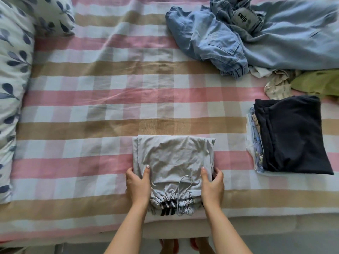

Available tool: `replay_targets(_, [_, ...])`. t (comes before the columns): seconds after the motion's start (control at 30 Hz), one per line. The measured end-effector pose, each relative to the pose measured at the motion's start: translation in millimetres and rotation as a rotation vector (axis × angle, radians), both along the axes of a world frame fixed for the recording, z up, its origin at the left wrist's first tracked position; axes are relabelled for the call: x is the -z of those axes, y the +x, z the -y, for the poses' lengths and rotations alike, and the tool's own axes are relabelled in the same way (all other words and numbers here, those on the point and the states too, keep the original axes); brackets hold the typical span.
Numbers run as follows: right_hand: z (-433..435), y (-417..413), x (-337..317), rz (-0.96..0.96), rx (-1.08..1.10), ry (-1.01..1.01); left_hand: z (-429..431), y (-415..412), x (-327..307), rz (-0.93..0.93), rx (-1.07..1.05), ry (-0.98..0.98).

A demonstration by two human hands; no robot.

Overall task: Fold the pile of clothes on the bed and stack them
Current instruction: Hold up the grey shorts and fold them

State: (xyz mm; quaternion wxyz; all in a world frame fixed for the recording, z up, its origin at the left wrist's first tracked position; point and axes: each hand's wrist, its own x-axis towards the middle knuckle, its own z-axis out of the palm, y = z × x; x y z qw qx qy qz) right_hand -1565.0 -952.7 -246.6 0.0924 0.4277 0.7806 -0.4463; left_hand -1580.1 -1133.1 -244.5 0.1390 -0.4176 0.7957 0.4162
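Lower centre of the frame: a folded grey garment (173, 162) lies flat on the bed (110, 88), close to the near edge. It has a gathered waistband with a pale drawstring (183, 191) at its near end, and dark stripes show under that end.

Left hand (137, 184): it grips the left edge of the folded grey garment. The thumb lies on top of the cloth and the fingers curl round the side.

Right hand (212, 184): it grips the right edge in the same way, with the thumb on top and the fingers wrapped round the side. Both forearms enter from the bottom of the frame.

Right of the frame, mid-height: a stack of folded clothes (255, 143) sits on the bed, apart from the grey garment. A dark navy piece (291, 134) is on top, and pale patterned layers show along the stack's left edge.

Upper right: the unfolded pile. Light blue denim (211, 44) is crumpled there, with a label (243, 19) reading "swip". Below it lie a white scrap (258, 71), a cream patterned item (277, 87) and an olive green item (319, 81), the last two just above the stack.

Left edge and upper left: pillows (12, 70) with a blue leaf print. The bed cover is checked in pink, tan and white.
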Motion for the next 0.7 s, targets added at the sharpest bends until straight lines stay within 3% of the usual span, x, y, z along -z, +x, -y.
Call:
replay_targets(0.17, [-3.6, -6.2, -4.0, 0.022, -0.059, -0.078, -1.5, -4.5, -5.7, -0.066, 0.08, 0.137])
replay_targets(0.37, [-45.1, -11.7, -42.3, -0.184, -0.12, 0.039, -57.2, -5.4, -54.4, -0.257, 0.105, 0.115])
replay_targets(0.57, [-170.4, -41.1, -96.9, -0.373, -0.093, 0.178, -176.9, -40.0, -94.8, -0.426, 0.16, 0.096])
replay_targets(0.7, [-261.2, -63.1, -102.5, -0.353, -0.086, 0.263, -263.0, -67.9, -95.7, -0.441, 0.219, 0.156])
